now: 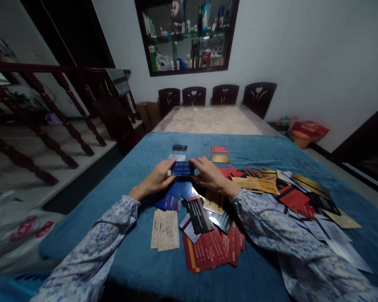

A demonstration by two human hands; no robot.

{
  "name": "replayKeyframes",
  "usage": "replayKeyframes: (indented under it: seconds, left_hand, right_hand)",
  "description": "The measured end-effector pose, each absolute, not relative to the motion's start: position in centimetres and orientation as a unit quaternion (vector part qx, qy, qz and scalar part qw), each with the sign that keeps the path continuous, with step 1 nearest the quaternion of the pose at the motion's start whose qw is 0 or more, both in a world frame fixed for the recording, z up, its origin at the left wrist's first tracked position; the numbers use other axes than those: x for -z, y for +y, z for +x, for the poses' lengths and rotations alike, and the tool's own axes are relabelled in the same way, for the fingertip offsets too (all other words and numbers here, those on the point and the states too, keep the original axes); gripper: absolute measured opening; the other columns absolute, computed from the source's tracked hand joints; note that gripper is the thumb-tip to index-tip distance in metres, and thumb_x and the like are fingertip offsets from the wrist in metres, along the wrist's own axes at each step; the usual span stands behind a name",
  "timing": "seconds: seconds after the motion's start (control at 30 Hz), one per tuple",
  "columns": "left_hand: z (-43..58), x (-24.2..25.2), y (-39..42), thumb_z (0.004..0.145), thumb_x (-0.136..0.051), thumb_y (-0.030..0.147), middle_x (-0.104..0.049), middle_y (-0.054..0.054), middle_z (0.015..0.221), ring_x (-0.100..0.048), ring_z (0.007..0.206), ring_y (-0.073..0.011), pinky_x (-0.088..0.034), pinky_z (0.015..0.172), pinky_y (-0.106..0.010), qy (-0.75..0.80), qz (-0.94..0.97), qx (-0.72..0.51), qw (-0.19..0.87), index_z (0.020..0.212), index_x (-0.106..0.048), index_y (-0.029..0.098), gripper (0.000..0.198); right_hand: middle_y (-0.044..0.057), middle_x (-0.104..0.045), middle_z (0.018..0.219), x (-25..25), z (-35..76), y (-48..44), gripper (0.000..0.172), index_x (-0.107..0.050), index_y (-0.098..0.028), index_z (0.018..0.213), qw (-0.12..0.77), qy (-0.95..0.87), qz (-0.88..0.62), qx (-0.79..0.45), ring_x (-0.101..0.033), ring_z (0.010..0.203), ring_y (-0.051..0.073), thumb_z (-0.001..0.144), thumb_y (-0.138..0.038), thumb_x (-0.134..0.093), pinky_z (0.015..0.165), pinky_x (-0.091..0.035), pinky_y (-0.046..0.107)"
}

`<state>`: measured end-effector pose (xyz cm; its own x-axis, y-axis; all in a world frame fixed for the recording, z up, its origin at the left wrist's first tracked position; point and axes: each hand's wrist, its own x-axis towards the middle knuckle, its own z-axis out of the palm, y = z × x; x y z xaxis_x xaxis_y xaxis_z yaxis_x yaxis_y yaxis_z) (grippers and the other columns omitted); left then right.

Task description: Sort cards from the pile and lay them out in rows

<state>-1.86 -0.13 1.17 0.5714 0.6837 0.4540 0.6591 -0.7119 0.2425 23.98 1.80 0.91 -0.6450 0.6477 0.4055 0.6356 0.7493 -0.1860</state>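
Observation:
Both my hands meet over a small stack of dark blue cards (182,168) on the blue blanket (129,247). My left hand (158,179) grips the stack's left side with curled fingers. My right hand (208,173) holds its right side, fingers bent over the edge. More blue cards (171,197) lie fanned just below my hands. Both my sleeves are floral.
Red cards (212,250), beige cards (165,230) and a black card (198,214) lie near me. A heap of mixed cards (302,197) spreads to the right. Single black (179,147), red (219,149) and gold (220,159) cards lie beyond. Chairs (193,96) stand at the table's far end; a railing is at left.

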Motion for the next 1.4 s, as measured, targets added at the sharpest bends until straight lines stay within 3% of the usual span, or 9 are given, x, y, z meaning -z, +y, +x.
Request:
replayKeyframes:
  seconds: [0.3, 0.6, 0.97, 1.4]
  left_hand:
    - [-1.3, -3.7, 1.2, 0.093, -0.063, 0.033, -0.058, -0.016, 0.125, -0.057, 0.113, -0.029, -0.051, 0.102, -0.047, 0.359, 0.904, -0.234, -0.004, 0.145, -0.049, 0.016, 0.056]
    - [0.2, -5.4, 4.2, 0.089, -0.066, 0.029, -0.054, -0.017, 0.131, -0.052, 0.118, -0.0317, -0.047, 0.105, -0.052, 0.37, 0.906, -0.2, -0.039, 0.144, -0.051, 0.017, 0.058]
    - [2.4, -4.8, 8.5, 0.085, -0.07, 0.03, -0.06, -0.014, 0.131, -0.05, 0.121, -0.0323, -0.044, 0.106, -0.051, 0.424, 0.889, -0.173, -0.012, 0.133, -0.061, 0.018, 0.051]
    - [4.4, -2.5, 10.3, 0.086, -0.069, 0.027, -0.059, -0.013, 0.139, -0.046, 0.131, -0.0336, -0.041, 0.11, -0.052, 0.493, 0.863, -0.104, 0.03, 0.134, -0.063, 0.019, 0.049]
  right_hand:
    - [0.016, -0.057, 0.119, -1.4, 25.1, 2.6, 0.052, -0.054, -0.015, 0.136, 0.262, -0.896, -0.358, 0.007, -0.049, 0.106, 0.029, 0.087, -0.026, -0.066, 0.09, -0.046, 0.042]
    - [0.019, -0.057, 0.127, -2.6, 27.0, 5.2, 0.052, -0.057, -0.016, 0.136, 0.273, -0.897, -0.346, 0.039, -0.049, 0.11, 0.034, 0.087, -0.033, -0.066, 0.093, -0.048, 0.05]
    - [0.017, -0.062, 0.132, -3.1, 28.2, 8.2, 0.05, -0.062, -0.016, 0.134, 0.215, -0.878, -0.427, 0.023, -0.054, 0.115, 0.031, 0.088, -0.03, -0.07, 0.096, -0.047, 0.042]
    - [0.015, -0.066, 0.13, 0.2, 28.5, 10.8, 0.045, -0.067, -0.016, 0.13, 0.163, -0.865, -0.474, -0.025, -0.055, 0.12, 0.03, 0.088, -0.03, -0.07, 0.099, -0.045, 0.039]
